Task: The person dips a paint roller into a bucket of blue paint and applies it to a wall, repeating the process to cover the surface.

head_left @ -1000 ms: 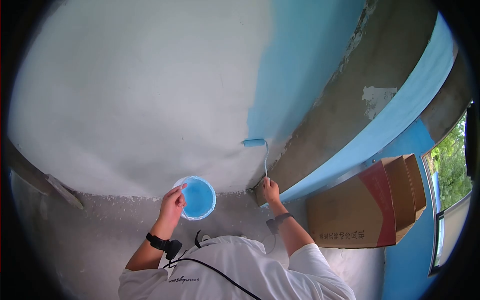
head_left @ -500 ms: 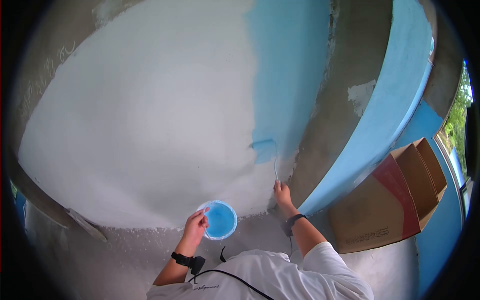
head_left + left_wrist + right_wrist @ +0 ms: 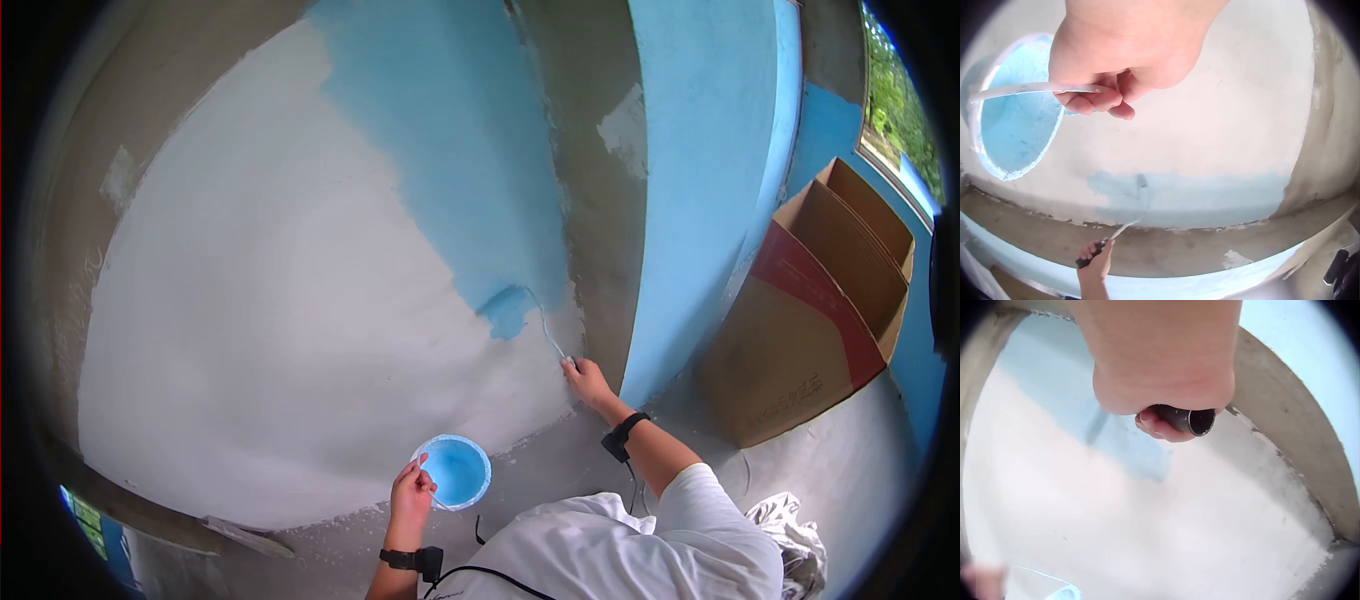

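My left hand (image 3: 411, 495) grips the white handle (image 3: 1022, 89) of a paint bucket (image 3: 487, 472), its fingers curled round the strip. Light blue paint coats the bucket's inside. With my right hand (image 3: 588, 382) I hold a paint roller by its black grip (image 3: 1172, 417), whose hollow end shows in the right wrist view. The roller head (image 3: 500, 298) lies against the wall at the lower end of the blue area (image 3: 450, 180). Darker, wet-looking paint surrounds the head. To the left the wall (image 3: 250, 310) is white.
Bare grey-brown concrete (image 3: 590, 230) borders the painted wall on the right, followed by a light blue strip (image 3: 690, 200). A tall open cardboard box (image 3: 790, 340) stands at the right near a window (image 3: 895, 110). White specks dot the floor along the wall's base.
The roller has gone from the blue area's edge to lower on the wall, leaving a darker blue patch. The head view has turned rightward and tilted. Both hands keep their holds.
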`<state>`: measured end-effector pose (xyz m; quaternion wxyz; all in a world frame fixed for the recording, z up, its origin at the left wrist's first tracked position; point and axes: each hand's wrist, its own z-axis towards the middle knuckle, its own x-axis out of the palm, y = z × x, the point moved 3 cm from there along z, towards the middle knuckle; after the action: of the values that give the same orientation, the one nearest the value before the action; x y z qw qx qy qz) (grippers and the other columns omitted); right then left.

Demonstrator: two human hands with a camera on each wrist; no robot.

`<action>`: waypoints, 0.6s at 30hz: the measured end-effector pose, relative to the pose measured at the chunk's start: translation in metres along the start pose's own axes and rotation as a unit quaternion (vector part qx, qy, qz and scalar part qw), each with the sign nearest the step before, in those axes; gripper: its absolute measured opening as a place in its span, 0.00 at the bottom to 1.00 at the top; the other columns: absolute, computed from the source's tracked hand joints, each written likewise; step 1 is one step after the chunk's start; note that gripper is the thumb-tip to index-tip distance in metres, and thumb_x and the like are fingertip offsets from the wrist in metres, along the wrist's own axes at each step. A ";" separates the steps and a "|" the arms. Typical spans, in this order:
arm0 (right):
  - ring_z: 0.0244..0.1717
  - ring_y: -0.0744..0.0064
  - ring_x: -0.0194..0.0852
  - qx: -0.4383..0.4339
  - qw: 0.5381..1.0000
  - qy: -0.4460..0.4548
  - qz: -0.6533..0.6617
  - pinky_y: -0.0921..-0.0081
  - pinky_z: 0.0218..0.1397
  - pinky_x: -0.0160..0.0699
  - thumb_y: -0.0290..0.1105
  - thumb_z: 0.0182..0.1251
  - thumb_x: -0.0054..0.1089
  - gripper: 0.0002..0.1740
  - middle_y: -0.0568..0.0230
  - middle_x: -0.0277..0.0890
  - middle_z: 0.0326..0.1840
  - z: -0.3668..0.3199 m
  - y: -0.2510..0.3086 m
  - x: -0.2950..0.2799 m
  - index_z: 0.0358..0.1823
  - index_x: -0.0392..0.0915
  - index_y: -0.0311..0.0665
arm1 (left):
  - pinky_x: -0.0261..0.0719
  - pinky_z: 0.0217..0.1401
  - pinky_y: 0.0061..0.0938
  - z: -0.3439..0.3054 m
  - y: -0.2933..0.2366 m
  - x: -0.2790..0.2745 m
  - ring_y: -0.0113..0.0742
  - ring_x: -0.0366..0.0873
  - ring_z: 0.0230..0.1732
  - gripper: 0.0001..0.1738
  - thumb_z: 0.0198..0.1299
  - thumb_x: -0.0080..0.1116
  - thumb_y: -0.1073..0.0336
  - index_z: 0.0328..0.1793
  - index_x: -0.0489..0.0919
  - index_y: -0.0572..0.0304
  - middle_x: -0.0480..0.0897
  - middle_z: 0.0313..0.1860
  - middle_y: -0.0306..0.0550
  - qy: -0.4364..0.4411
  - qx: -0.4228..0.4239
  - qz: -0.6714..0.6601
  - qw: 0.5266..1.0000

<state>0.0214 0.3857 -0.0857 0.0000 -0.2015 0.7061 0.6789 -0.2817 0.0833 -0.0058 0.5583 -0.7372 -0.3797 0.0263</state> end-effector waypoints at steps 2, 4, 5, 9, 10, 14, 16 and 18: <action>0.28 0.53 0.75 -0.032 0.999 -0.023 0.027 0.61 0.38 0.74 0.51 0.73 0.51 0.28 0.50 0.76 0.24 0.006 0.024 -0.006 0.32 0.76 0.28 | 0.64 0.38 0.29 0.001 0.002 0.002 0.27 0.66 0.26 0.18 0.71 0.49 0.66 0.62 0.75 0.68 0.71 0.22 0.36 0.002 -0.010 0.011 1.000; 0.31 0.50 0.76 -0.042 0.998 -0.044 0.027 0.61 0.41 0.74 0.50 0.74 0.51 0.27 0.48 0.77 0.27 0.012 0.040 -0.013 0.35 0.76 0.28 | 0.68 0.39 0.30 -0.001 0.002 0.008 0.27 0.68 0.26 0.19 0.71 0.47 0.68 0.63 0.75 0.71 0.72 0.24 0.37 -0.009 0.002 0.020 1.000; 0.31 0.50 0.76 -0.034 0.998 -0.046 0.037 0.61 0.41 0.74 0.50 0.74 0.51 0.27 0.48 0.77 0.27 0.018 0.032 -0.015 0.35 0.76 0.28 | 0.68 0.39 0.29 -0.004 0.000 0.013 0.27 0.68 0.27 0.19 0.71 0.46 0.69 0.63 0.75 0.71 0.72 0.24 0.37 -0.010 -0.002 0.015 1.000; 0.36 0.44 0.78 0.004 0.999 -0.040 0.025 0.57 0.44 0.74 0.51 0.74 0.50 0.27 0.43 0.79 0.31 0.032 -0.035 -0.010 0.38 0.77 0.29 | 0.67 0.40 0.29 -0.012 -0.007 0.030 0.28 0.67 0.28 0.19 0.71 0.46 0.69 0.63 0.74 0.71 0.72 0.25 0.37 -0.019 -0.012 0.010 1.000; 0.38 0.42 0.78 0.018 0.999 -0.037 0.017 0.55 0.45 0.74 0.51 0.74 0.50 0.27 0.41 0.79 0.33 0.034 -0.050 -0.008 0.39 0.77 0.28 | 0.66 0.40 0.29 -0.014 -0.010 0.037 0.27 0.67 0.29 0.19 0.71 0.46 0.69 0.64 0.74 0.72 0.71 0.25 0.37 -0.022 -0.007 0.021 1.000; 0.43 0.35 0.77 0.018 0.999 -0.034 -0.017 0.54 0.47 0.74 0.52 0.73 0.51 0.28 0.37 0.80 0.36 0.032 -0.066 -0.009 0.39 0.78 0.28 | 0.65 0.41 0.28 -0.017 -0.012 0.051 0.27 0.66 0.29 0.20 0.71 0.47 0.68 0.65 0.73 0.73 0.70 0.25 0.36 -0.016 -0.004 0.049 0.999; 0.40 0.40 0.78 0.017 0.999 -0.028 -0.023 0.55 0.46 0.74 0.52 0.73 0.51 0.28 0.40 0.79 0.33 0.032 -0.075 -0.009 0.38 0.77 0.27 | 0.65 0.41 0.28 -0.018 -0.012 0.061 0.27 0.65 0.29 0.20 0.71 0.47 0.68 0.65 0.73 0.73 0.70 0.25 0.36 -0.025 -0.009 0.053 0.998; 0.37 0.46 0.79 0.018 0.999 -0.025 -0.024 0.57 0.45 0.74 0.52 0.73 0.50 0.29 0.42 0.78 0.30 0.030 -0.091 -0.008 0.36 0.76 0.26 | 0.65 0.42 0.28 -0.020 -0.013 0.066 0.27 0.65 0.29 0.20 0.71 0.47 0.68 0.64 0.73 0.73 0.69 0.25 0.36 -0.032 -0.016 0.063 0.997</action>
<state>0.0468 0.4167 -0.1731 0.0380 -0.2013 0.7128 0.6707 -0.2328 0.1073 0.0380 0.5315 -0.7669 -0.3509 0.0789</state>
